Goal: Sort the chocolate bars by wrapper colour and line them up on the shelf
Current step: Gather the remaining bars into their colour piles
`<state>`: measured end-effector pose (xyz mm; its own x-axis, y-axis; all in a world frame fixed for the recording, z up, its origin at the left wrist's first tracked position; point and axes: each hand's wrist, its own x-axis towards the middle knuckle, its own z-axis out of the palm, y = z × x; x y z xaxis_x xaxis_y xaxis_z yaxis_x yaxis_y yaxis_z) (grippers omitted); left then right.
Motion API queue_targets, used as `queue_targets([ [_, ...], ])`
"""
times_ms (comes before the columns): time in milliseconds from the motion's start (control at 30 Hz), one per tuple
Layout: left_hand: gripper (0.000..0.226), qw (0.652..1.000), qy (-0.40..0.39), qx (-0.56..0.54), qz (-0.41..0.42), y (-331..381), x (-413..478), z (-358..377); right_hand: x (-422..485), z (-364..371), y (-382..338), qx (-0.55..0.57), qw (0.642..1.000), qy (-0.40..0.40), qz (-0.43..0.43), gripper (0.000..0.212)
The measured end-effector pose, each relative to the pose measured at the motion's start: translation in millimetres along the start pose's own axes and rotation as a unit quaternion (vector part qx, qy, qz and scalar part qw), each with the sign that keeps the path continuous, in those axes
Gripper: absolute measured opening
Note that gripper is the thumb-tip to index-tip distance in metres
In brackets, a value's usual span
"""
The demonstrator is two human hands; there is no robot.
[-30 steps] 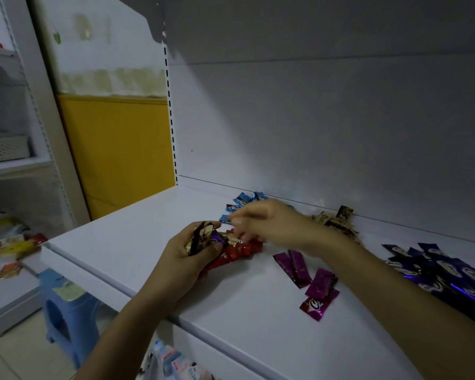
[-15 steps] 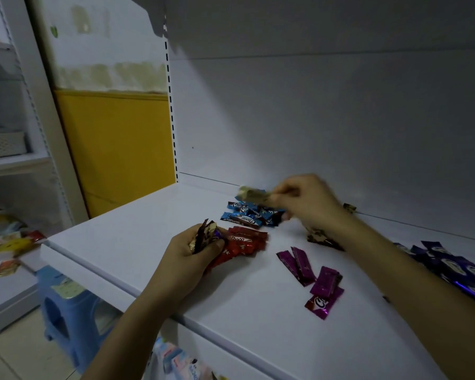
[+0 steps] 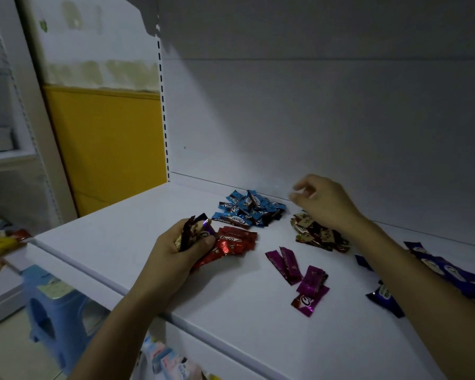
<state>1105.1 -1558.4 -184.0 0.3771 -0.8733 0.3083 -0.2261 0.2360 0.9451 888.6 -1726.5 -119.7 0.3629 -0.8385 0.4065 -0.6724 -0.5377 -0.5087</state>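
We clamp the unsorted bars (image 3: 196, 229) in our left grip (image 3: 180, 249) as feed stock, right grip (image 3: 324, 204) slack and empty above the far gold-brown pile (image 3: 314, 234), free to pick.

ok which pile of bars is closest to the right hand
The gold-and-brown pile, lying just beneath the right hand. The blue pile sits further left, and the red bars, magenta bars and purple bars lie nearer the shelf's front.

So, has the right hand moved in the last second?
Yes. The right hand went from the left hand's bundle back and right, past the blue pile, to above the gold pile.
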Motion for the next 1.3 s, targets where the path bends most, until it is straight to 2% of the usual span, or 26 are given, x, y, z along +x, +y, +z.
queue_targets([
  [100, 0.022, 1.0, -0.005, -0.009, -0.004, 2, -2, 0, -20, 14, -46, 0.172, 0.973, -0.151, -0.042, 0.011],
  [200, 0.032, 1.0, -0.009, -0.011, 0.012, 3, -5, -1, -44, 44, -76, 0.23, 0.937, -0.243, -0.095, 0.018],
  [333, 0.03, 1.0, 0.008, -0.019, 0.015, 1, -3, -3, -55, 70, -88, 0.312, 0.926, -0.195, -0.086, 0.023],
  [400, 0.028, 1.0, 0.0, -0.016, 0.02, -1, -2, -4, -55, 71, -85, 0.34, 0.916, -0.201, -0.073, 0.025],
  [467, 0.024, 1.0, -0.012, -0.001, 0.026, -3, -1, -4, -55, 71, -83, 0.364, 0.906, -0.208, -0.053, 0.019],
  [667, 0.021, 0.999, -0.016, 0.022, 0.036, -4, -2, -4, -51, 64, -86, 0.414, 0.895, -0.162, 0.035, 0.004],
  [733, 0.015, 0.994, -0.021, 0.088, 0.067, -2, -2, -2, -50, 52, -86, 0.387, 0.909, -0.153, 0.035, 0.002],
  [767, 0.014, 0.988, -0.024, 0.125, 0.083, -1, -2, -1, -51, 43, -83, 0.349, 0.926, -0.144, 0.016, 0.003],
  [867, 0.012, 0.974, -0.035, 0.192, 0.117, 2, -3, 3, -65, 14, -60, 0.151, 0.979, -0.075, -0.118, 0.004],
  [1000, 0.016, 0.967, -0.037, 0.203, 0.146, 13, -4, 20, -98, -36, -4, -0.023, 0.971, 0.042, -0.233, 0.016],
  [1100, 0.022, 0.976, -0.061, 0.151, 0.142, 31, -2, 55, -111, -76, 45, -0.075, 0.971, 0.105, -0.199, 0.021],
  [1200, 0.022, 0.976, -0.134, 0.091, 0.144, 53, 3, 105, -120, -99, 87, -0.083, 0.98, 0.13, -0.127, 0.028],
  [1300, 0.02, 0.966, -0.212, 0.049, 0.139, 70, 8, 160, -127, -104, 114, -0.091, 0.982, 0.138, -0.094, 0.027],
])
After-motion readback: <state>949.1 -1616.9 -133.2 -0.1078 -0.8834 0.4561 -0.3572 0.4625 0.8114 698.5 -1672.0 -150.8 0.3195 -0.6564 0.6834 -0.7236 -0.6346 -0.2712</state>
